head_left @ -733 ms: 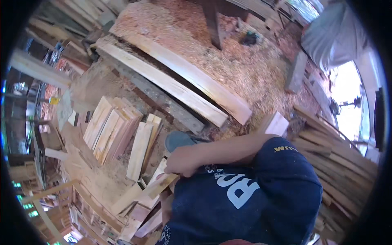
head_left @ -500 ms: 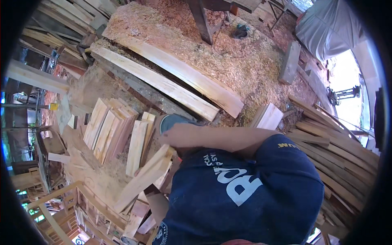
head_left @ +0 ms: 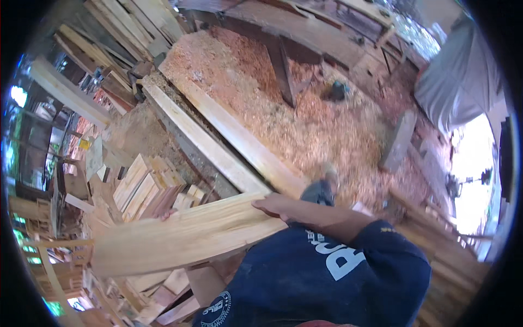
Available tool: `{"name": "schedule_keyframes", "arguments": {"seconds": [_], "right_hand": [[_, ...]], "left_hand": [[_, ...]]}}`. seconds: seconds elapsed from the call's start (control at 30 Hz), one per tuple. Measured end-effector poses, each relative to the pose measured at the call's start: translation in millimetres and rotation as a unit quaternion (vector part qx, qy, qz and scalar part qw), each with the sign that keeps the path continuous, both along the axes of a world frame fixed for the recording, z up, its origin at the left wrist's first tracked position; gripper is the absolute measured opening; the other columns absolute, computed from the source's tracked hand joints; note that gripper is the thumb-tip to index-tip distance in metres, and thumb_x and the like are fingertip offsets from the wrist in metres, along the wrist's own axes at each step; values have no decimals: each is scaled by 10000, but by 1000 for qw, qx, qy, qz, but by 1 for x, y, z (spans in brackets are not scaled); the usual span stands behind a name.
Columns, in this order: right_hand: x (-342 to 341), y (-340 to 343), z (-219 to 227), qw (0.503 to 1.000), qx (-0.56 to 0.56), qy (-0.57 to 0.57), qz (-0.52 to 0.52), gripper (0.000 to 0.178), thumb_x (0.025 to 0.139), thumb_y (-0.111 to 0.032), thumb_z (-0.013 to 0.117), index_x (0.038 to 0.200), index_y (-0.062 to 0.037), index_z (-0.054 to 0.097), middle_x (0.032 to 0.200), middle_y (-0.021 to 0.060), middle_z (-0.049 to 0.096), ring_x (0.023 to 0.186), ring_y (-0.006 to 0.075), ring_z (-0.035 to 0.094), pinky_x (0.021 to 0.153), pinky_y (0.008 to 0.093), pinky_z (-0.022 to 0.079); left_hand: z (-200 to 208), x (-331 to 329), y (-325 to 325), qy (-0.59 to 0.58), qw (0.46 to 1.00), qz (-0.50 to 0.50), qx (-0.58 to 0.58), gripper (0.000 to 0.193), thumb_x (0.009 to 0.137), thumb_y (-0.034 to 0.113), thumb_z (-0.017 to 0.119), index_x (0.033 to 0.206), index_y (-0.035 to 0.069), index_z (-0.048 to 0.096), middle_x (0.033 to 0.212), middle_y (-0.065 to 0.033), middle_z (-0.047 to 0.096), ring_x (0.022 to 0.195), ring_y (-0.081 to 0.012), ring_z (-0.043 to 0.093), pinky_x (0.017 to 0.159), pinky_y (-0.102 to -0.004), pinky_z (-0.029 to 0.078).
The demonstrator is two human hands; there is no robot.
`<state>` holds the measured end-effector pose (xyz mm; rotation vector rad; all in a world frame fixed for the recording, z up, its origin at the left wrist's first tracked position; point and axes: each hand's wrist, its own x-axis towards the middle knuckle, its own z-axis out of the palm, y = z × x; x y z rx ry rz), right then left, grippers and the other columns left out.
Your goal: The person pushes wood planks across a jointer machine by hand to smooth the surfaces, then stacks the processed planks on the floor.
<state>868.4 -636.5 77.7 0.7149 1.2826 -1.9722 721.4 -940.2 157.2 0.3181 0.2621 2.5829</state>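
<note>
A broad, pale wooden board [head_left: 188, 237] is held up across the front of my body, its broad face turned toward me. At its right end my right hand [head_left: 271, 205] grips the upper edge, thumb on the near face. Only the fingertips of my left hand [head_left: 165, 215] show, hooked over the board's far edge; its palm is hidden beneath the wood. Just beyond the board lies a stack of short cut boards [head_left: 146, 188].
Two long planks, a nearer one [head_left: 204, 139] and a farther one [head_left: 239, 128], lie on ground strewn with wood shavings [head_left: 348, 136]. Piled lumber [head_left: 425, 272] lies at right, blurred. A wooden frame [head_left: 54, 278] stands at lower left. A grey cover [head_left: 457, 76] hangs far right.
The board has been lifted and turned broad side up, closer to me. My right hand has moved right onto its end. The view has shifted, and a foot now shows beyond my right arm.
</note>
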Motion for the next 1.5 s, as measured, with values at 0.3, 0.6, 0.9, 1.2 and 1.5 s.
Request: {"name": "schedule_keyframes", "arguments": {"seconds": [0.3,0.6,0.9,1.2,1.5], "right_hand": [[42,387,-53,916,260,90,-292,541,1042,-402,624,1224,108,639,1082,223,718,969,267,685,833,440,546],[165,577,-29,752,436,1,-494,496,1052,-334,619,1335,72,586,1258,207,675,1107,281,656,948,417,511],[184,597,-76,640,482,-56,-596,456,1046,-300,630,1273,95,626,1222,227,690,1098,302,666,937,421,514],[64,655,-169,615,551,-226,-517,566,1020,-315,657,1395,89,528,1249,249,670,1111,337,664,970,441,522],[-150,765,-172,651,641,-195,-357,580,893,-310,734,1324,45,576,1319,288,612,1221,433,592,1033,513,481]], "left_hand": [[-43,-10,403,-13,995,-1,-101,690,1013,601,489,1500,112,467,1567,-115,477,1486,-311,401,1229,-504,296],[-49,-24,646,-248,935,-155,-200,783,985,660,501,1555,131,401,1547,-123,464,1448,-314,412,1228,-562,270],[-192,-60,803,-74,823,-300,-478,289,1024,196,602,1298,103,602,1253,-86,645,1190,-251,622,1070,-482,500],[-231,-229,878,348,616,-287,-646,552,946,228,682,1450,113,487,1301,-170,634,1147,-307,667,880,-473,577],[-166,-393,933,582,409,-45,-701,700,887,300,710,1490,45,459,1589,-182,396,1461,-389,393,1165,-540,369]]}}
